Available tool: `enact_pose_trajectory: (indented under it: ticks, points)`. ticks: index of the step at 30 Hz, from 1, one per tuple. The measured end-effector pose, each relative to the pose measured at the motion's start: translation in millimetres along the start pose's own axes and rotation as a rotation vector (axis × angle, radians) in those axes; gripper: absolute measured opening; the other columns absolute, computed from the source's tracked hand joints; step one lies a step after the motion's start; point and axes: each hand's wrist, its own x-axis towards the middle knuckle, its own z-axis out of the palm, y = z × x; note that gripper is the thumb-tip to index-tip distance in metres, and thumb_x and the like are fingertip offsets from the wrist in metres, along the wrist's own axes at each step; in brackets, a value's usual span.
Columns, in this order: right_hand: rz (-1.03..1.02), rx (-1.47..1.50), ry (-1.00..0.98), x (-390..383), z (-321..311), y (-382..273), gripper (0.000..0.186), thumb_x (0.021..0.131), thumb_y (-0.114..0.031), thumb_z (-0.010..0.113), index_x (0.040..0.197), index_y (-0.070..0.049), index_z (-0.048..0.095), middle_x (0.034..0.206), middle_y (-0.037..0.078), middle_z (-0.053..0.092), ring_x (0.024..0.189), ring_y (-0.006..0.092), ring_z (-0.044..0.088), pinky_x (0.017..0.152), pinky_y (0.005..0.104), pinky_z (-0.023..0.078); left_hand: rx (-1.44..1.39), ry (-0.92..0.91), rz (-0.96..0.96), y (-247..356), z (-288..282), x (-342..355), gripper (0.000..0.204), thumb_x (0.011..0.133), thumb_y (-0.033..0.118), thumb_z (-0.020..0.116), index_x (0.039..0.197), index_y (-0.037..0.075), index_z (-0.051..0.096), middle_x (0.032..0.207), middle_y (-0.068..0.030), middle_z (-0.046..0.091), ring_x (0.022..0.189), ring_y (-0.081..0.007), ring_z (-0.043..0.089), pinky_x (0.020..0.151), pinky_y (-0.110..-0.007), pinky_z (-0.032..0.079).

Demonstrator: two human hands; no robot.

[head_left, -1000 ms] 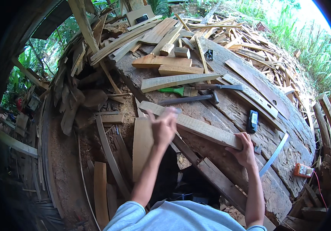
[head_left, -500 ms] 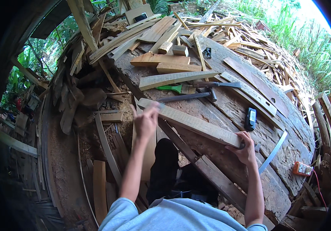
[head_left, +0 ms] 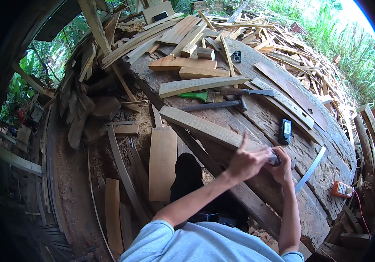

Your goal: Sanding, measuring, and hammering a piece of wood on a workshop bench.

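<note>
A long squared length of timber (head_left: pixel 202 125) lies slantwise across the workbench in front of me, its near right end under my hands. At that end my right hand (head_left: pixel 282 168) is closed around a small dark object (head_left: pixel 275 159), whose kind I cannot make out. My left hand (head_left: pixel 247 164) reaches across to meet it, index finger raised and the other fingers drawn together beside the dark object. Those fingertips are blurred, so what they pinch is hidden. Beyond the timber lie a hammer (head_left: pixel 242 104), a chisel-like tool (head_left: pixel 257 92) and a green-handled brush (head_left: pixel 195 95).
A black device with a pale label (head_left: pixel 285 132) and a thin metal strip (head_left: pixel 311 169) lie right of my hands. An orange socket box (head_left: pixel 342 189) with a red wire sits at the bench's right edge. Wood offcuts (head_left: pixel 182 64) and a large scrap pile (head_left: pixel 279 48) lie beyond.
My left hand has moved from the timber's far left end to its right end, beside my right hand. My right hand has stayed there, turning slightly around the dark object.
</note>
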Motion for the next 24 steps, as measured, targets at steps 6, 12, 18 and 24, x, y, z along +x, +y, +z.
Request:
enact_pose_trajectory:
  ticks: [6, 12, 18, 24]
  points:
    - [0.026, 0.001, 0.003, 0.7, -0.3, -1.0, 0.054, 0.064, -0.02, 0.094, 0.109, -0.003, 0.068, 0.104, 0.012, 0.067, 0.097, 0.0274, 0.065, 0.086, 0.0367, 0.052, 0.475, 0.205, -0.339, -120.3, -149.9, -47.1, 0.017, 0.1, 0.024, 0.063, 0.099, 0.021, 0.08, 0.116, -0.0022, 0.076, 0.098, -0.0199, 0.076, 0.121, -0.069, 0.011]
    - [0.049, 0.011, -0.03, 5.2, 7.1, -1.7, 0.055, 0.064, -0.02, 0.094, 0.11, -0.003, 0.068, 0.105, 0.011, 0.067, 0.099, 0.0288, 0.065, 0.089, 0.0373, 0.052, 0.603, 0.289, -0.428, -158.3, -172.4, -49.7, 0.023, 0.102, 0.018, 0.056, 0.098, 0.013, 0.078, 0.12, -0.0068, 0.074, 0.104, -0.0262, 0.074, 0.121, -0.069, 0.009]
    - [0.064, -0.048, -0.055, 0.6, 3.4, -2.2, 0.058, 0.064, -0.02, 0.095, 0.111, -0.002, 0.067, 0.107, 0.01, 0.066, 0.1, 0.0241, 0.064, 0.089, 0.0347, 0.051, 0.131, 0.184, -0.065, -23.8, -27.6, -11.0, 0.017, 0.099, 0.024, 0.064, 0.098, 0.014, 0.078, 0.101, -0.0057, 0.078, 0.089, -0.0216, 0.077, 0.119, -0.073, 0.013]
    - [0.054, 0.027, -0.021, -3.7, -5.0, -4.9, 0.054, 0.065, -0.02, 0.094, 0.11, -0.003, 0.069, 0.105, 0.012, 0.068, 0.099, 0.0282, 0.066, 0.089, 0.0368, 0.052, 0.328, 0.188, -0.181, -82.4, -86.1, -29.1, 0.017, 0.1, 0.024, 0.062, 0.099, 0.02, 0.079, 0.103, 0.0001, 0.079, 0.09, -0.0172, 0.077, 0.12, -0.072, 0.012]
